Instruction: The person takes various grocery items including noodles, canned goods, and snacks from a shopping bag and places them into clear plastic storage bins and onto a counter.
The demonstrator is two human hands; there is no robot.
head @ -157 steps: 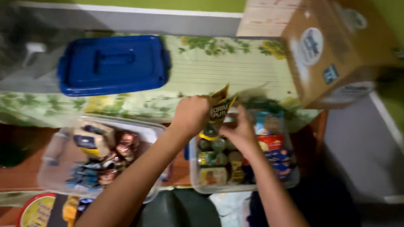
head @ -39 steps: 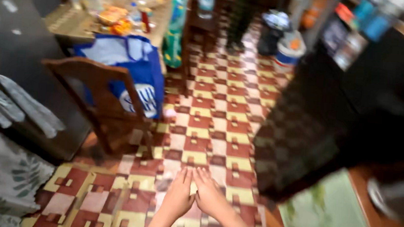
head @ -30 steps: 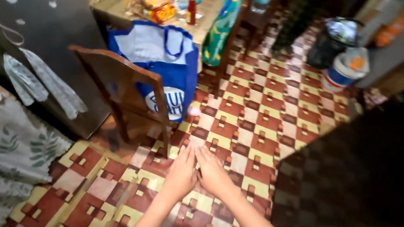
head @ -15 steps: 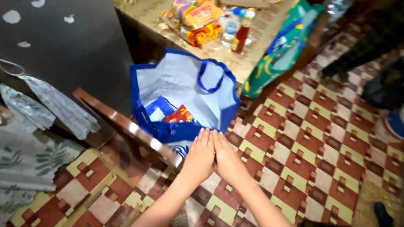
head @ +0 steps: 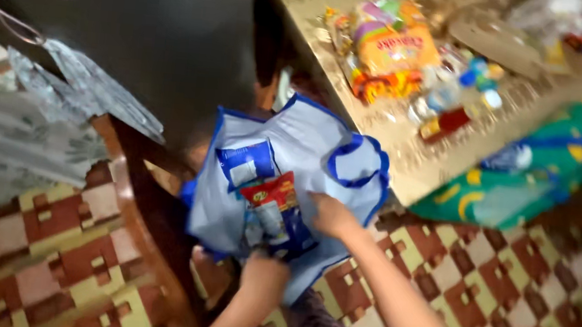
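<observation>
The open blue-and-white tote bag stood on the seat of a wooden chair just beside the tabletop, with a blue-and-white packet and a red-topped packet lying inside it. The right hand reached into the bag's mouth beside the red-topped packet, its fingers curled, though whether they pinched anything could not be told, and the left hand closed on the bag's near edge. Beyond the bag, colourful snack packets and small bottles crowded the tabletop, a green patterned bag hung at its edge, and red-and-cream checked floor tiles spread below.
</observation>
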